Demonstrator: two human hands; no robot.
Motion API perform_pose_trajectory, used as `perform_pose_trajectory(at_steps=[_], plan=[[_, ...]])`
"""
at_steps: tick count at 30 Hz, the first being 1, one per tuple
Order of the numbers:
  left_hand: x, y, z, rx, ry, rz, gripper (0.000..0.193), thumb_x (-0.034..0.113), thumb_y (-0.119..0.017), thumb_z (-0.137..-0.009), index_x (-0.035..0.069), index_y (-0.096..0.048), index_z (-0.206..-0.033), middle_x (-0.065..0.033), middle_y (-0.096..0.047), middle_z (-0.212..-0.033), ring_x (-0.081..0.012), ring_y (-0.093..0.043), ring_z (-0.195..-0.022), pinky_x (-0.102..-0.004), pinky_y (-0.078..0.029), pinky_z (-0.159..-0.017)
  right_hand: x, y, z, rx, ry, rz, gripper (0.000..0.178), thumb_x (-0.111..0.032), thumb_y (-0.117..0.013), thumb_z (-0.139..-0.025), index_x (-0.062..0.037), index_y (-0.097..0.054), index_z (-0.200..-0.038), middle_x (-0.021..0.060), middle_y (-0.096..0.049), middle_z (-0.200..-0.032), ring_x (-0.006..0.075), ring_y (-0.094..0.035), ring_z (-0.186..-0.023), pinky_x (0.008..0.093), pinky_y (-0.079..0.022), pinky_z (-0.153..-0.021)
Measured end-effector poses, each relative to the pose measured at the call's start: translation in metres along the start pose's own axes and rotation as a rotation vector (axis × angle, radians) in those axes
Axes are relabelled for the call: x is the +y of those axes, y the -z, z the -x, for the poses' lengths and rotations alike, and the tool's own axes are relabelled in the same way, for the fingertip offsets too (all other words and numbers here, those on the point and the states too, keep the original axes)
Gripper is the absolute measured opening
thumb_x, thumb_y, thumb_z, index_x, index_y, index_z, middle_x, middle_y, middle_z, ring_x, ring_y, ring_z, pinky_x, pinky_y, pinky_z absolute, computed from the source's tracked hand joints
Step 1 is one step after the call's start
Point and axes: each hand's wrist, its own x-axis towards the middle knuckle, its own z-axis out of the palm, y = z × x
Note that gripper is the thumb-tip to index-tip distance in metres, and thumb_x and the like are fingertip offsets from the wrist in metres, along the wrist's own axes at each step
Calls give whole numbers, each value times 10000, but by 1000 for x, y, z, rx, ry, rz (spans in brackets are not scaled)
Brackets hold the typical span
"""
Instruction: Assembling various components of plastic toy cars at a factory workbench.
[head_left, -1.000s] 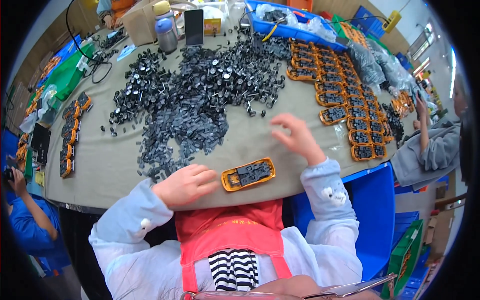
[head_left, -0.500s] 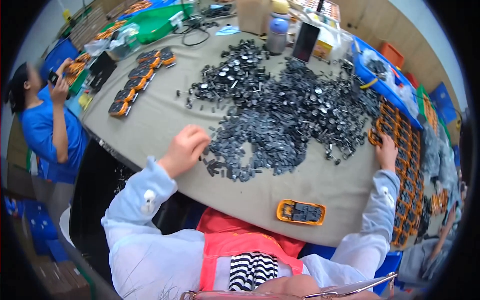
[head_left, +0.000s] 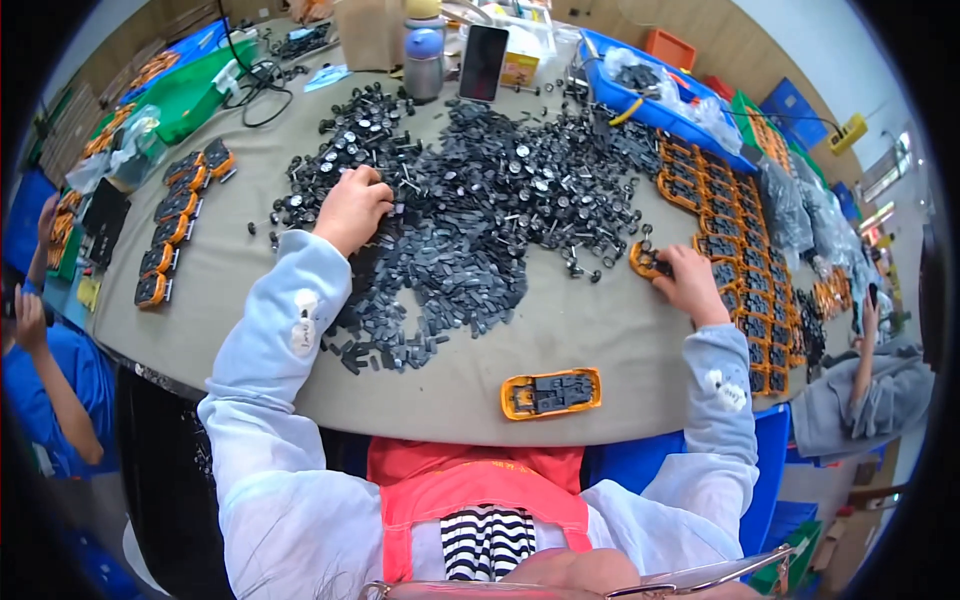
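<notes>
Grey cloth covers the round table (head_left: 590,335), which bends with the lens toward the rim; on it the left hand (head_left: 350,207) rests in the near edge of a wide heap of small black parts (head_left: 480,215), fingers curled down into the pieces so that their tips are buried, and whether they pinch anything cannot be told; black parts lie all around those fingers and trail toward the person's sleeve; the right hand (head_left: 688,282), well apart across the heap, closes its fingers on an orange-framed casing (head_left: 645,261), mostly hidden under them; just beyond those fingers run rows of orange casings (head_left: 735,270), cut off toward the picture's edge; nearer the body, between both hands, one orange casing with a black insert (head_left: 551,393) lies alone; far behind the heap stand a metal flask (head_left: 423,55) and a dark phone (head_left: 483,62), small and blurred.
</notes>
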Motion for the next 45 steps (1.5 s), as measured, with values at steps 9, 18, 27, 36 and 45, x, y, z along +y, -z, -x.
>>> perform_pose_trajectory(at_steps=[9,18,27,36,45], plan=[[-4,-3,11,-33,-71,175,178,-1,-717,-767,34,-698,-940,-126,-591,-1075,-336,-572,-1043,-387,-498,-919,-62,22,-18,-16,104,-304,384,-163,-744,-823,-78,-602,-1170,145,-605,-1208,369,-577,-1130,417,-491,-945],[25,21,24,-76,-25,3,158,-16,-674,-804,38,-681,-952,-113,-580,-1008,-332,-572,-995,-397,-495,-859,-131,-29,-179,167,229,-379,501,-250,-739,-814,-156,-602,-1287,174,-558,-1293,383,-571,-1164,431,-492,-989],[42,24,74,118,82,397,125,-1,-670,-839,20,-668,-963,-126,-607,-917,-311,-618,-841,-371,-504,-748,-115,0,-114,52,317,-377,384,-185,-734,-812,-106,-637,-1174,140,-568,-1253,352,-593,-1126,406,-497,-941],[22,9,81,258,5,482,177,-55,-685,-814,22,-681,-973,-112,-615,-912,-284,-621,-814,-343,-511,-710,-48,-5,-189,42,-126,-625,266,-233,-675,-875,-86,-692,-1096,110,-674,-1123,304,-666,-1008,423,-534,-878],[12,16,88,304,-67,473,229,-73,-716,-785,48,-709,-980,-102,-611,-920,-264,-617,-829,-321,-515,-712,-22,-68,-263,215,-401,-6,281,-286,-504,-931,-73,-681,-978,238,-685,-1015,407,-673,-960,529,-532,-823]])
